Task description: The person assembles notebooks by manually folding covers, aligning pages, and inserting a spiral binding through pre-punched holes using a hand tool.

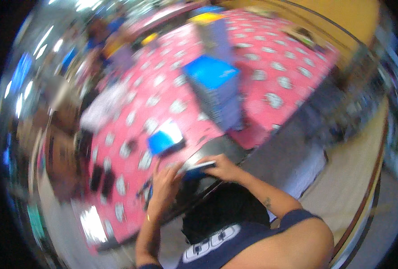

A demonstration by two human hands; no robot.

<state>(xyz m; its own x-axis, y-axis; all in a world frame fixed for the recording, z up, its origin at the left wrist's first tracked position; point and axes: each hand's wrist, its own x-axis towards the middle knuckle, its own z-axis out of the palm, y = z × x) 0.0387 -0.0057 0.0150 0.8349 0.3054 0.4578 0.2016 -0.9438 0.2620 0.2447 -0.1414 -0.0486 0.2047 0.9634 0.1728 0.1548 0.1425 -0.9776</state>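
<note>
Over the table's near edge, a thin flat piece with a white edge and a dark blue side is between my hands. My right hand grips its right end, thumb and fingers closed. At its left end is my left hand, fingers bent against it; blur hides the exact grip. Just beyond lies a small stack with a glossy blue and white top. Farther back stands a tall stack of flat pieces with a bright blue top. Whether these are books or boxes, I cannot tell.
A pink patterned cloth covers the table. Another tall stack, yellow-topped, stands behind the blue one. Two dark oblong things and a white sheet lie at the left. A blurred person is at the far left.
</note>
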